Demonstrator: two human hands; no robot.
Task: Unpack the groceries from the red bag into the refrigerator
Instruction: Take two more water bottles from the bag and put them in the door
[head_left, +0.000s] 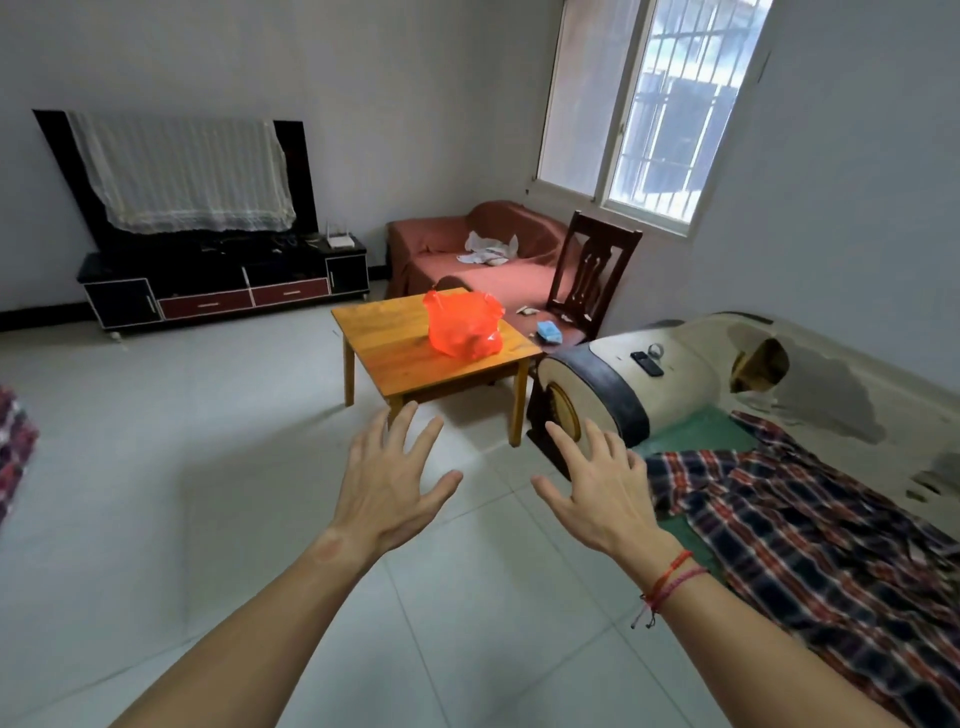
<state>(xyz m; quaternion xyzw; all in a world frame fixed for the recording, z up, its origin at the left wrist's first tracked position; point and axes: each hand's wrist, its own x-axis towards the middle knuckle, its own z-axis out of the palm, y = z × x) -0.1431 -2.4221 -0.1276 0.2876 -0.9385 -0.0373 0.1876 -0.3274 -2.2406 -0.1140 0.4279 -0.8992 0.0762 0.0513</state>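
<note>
A red plastic bag (464, 325), full and bunched at the top, sits on a small wooden table (395, 353) in the middle of the room. My left hand (392, 480) and my right hand (597, 483) are stretched out in front of me, palms down and fingers spread, holding nothing. Both hands hover over the floor on the near side of the table, well short of the bag. No refrigerator is in view.
A worn sofa (675, 374) with a plaid cloth (810, 519) runs along the right wall. A dark wooden chair (592, 275) and a red couch (467, 254) stand behind the table. A TV cabinet (223, 280) lines the far wall. Pale tiled floor (182, 441) spreads to the left.
</note>
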